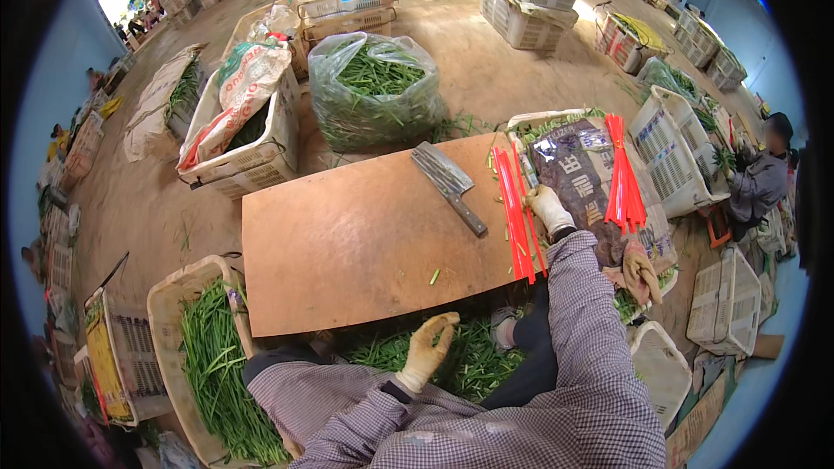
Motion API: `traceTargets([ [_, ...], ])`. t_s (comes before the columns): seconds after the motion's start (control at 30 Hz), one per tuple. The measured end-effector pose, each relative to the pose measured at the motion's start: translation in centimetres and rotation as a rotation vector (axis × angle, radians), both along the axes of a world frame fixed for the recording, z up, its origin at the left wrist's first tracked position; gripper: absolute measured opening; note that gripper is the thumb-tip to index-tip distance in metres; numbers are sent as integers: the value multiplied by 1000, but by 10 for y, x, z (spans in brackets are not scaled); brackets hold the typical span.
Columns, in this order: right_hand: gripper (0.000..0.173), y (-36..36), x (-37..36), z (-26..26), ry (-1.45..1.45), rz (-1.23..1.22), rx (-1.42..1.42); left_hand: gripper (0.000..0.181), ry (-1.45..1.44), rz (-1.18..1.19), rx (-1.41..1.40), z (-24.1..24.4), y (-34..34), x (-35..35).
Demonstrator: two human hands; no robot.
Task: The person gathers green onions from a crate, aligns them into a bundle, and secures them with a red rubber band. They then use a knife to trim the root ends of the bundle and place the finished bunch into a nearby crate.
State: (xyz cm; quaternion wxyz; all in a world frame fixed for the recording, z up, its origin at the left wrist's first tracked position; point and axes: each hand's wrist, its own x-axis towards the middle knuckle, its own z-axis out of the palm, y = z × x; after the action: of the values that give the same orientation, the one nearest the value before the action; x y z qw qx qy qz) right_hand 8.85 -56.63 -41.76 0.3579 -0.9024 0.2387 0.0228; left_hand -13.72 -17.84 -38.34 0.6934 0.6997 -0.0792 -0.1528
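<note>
My right hand point(548, 210), in a pale work glove, is at the right edge of a brown board point(326, 241). Its fingertips pinch a single red plastic strip point(532, 229) beside a pile of red strips point(511, 215). Over my lap hangs my left hand point(427, 350), also gloved; its fingers are curled but apart, with nothing visible in them. A cleaver point(449, 182) with a dark handle lies on the board, and a small green cut piece point(434, 276) rests near the front edge. Cut green stalks point(475, 358) cover the floor below my left hand.
Left of the board, a crate point(159, 312) holds long green stalks point(215, 371). On the right, a printed sack point(573, 169) carries a red strip bundle point(624, 176) and a cloth point(642, 273). Beyond stands a clear bag of greens point(378, 94). A person point(759, 176) sits far right.
</note>
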Motion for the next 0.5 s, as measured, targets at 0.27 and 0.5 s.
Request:
traceTargets([
  [0.27, 13, 114, -16, 110, -258, 238, 466, 31, -74, 74, -17, 55, 11, 52],
  [0.5, 15, 294, -125, 166, -155, 421, 795, 37, 255, -29, -557, 80, 53, 24],
])
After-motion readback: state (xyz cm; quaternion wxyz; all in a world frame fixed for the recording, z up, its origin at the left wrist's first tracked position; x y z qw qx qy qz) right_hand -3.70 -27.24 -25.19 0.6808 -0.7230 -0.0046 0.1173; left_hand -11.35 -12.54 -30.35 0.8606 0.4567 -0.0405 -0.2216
